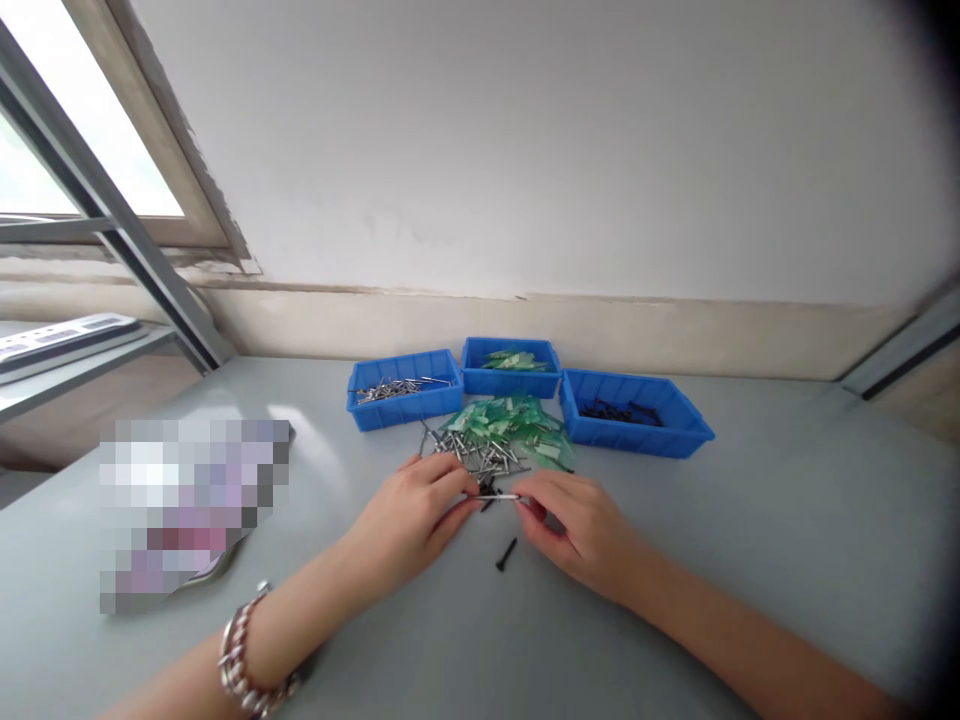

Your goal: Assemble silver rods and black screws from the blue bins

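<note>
A thin silver blind rivet [499, 497] is held level between my two hands. The fingertips of my left hand [420, 505] pinch one end, and my right hand [581, 515] is closed on the other end. Just behind it lie a few black screws [487, 486], partly covered by my fingers. One loose black screw [506, 555] rests on the table nearer to me. Beyond my hands is a heap of silver rivets [484, 455], with small green plastic packets [510, 418] heaped against it.
Three blue bins stand behind the heaps: the left bin [409, 408] holds rivets, the middle bin [510, 382] green packets, the right bin [637, 437] black screws. A blurred-out flat object [195, 510] lies on the table's left. Metal posts [150, 250] and a wall bound the table.
</note>
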`<state>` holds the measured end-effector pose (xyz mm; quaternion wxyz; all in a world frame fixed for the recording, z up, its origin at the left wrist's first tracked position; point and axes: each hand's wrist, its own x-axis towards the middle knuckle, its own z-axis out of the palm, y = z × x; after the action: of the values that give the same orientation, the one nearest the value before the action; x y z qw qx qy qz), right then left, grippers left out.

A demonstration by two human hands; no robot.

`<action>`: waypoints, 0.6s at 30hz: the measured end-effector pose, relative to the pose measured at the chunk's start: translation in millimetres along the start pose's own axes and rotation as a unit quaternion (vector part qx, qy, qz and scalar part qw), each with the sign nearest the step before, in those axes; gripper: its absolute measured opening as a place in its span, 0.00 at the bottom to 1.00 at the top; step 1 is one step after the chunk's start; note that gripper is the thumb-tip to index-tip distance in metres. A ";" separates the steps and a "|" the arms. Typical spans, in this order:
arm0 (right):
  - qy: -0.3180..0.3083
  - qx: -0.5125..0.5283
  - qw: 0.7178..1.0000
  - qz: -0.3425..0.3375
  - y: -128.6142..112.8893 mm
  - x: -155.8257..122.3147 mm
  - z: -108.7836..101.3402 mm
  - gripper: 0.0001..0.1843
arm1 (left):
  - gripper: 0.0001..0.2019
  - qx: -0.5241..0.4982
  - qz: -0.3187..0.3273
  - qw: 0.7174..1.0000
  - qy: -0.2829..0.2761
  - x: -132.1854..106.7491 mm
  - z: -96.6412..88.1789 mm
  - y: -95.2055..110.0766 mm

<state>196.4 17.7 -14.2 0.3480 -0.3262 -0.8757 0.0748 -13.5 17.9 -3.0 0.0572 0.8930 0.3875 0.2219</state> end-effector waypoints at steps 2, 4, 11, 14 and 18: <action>-0.001 -0.003 1.000 0.003 1.4 0.0 0.2 0.09 | 0.06 -0.002 -0.001 1.000 0.007 0.1 -1.7 1.1; -0.002 -0.007 1.000 0.005 2.5 -0.6 0.6 0.09 | 0.06 -0.001 0.000 1.000 0.012 0.2 -3.1 2.2; -0.002 -0.004 1.000 0.001 3.2 -2.3 1.4 0.09 | 0.06 -0.002 0.000 1.000 0.005 -0.1 -2.1 1.6; -0.010 -0.011 1.000 0.001 3.6 -2.0 1.3 0.09 | 0.06 -0.009 0.000 1.000 0.015 -0.1 -2.5 1.6; -0.022 -0.020 1.000 0.006 3.8 -2.1 1.3 0.10 | 0.06 -0.013 0.004 0.999 0.029 0.2 -4.9 3.8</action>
<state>198.7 19.4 -17.7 0.3214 -0.3370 -0.8825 0.0663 -13.0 15.1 2.4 0.0565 0.8867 0.3830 0.2529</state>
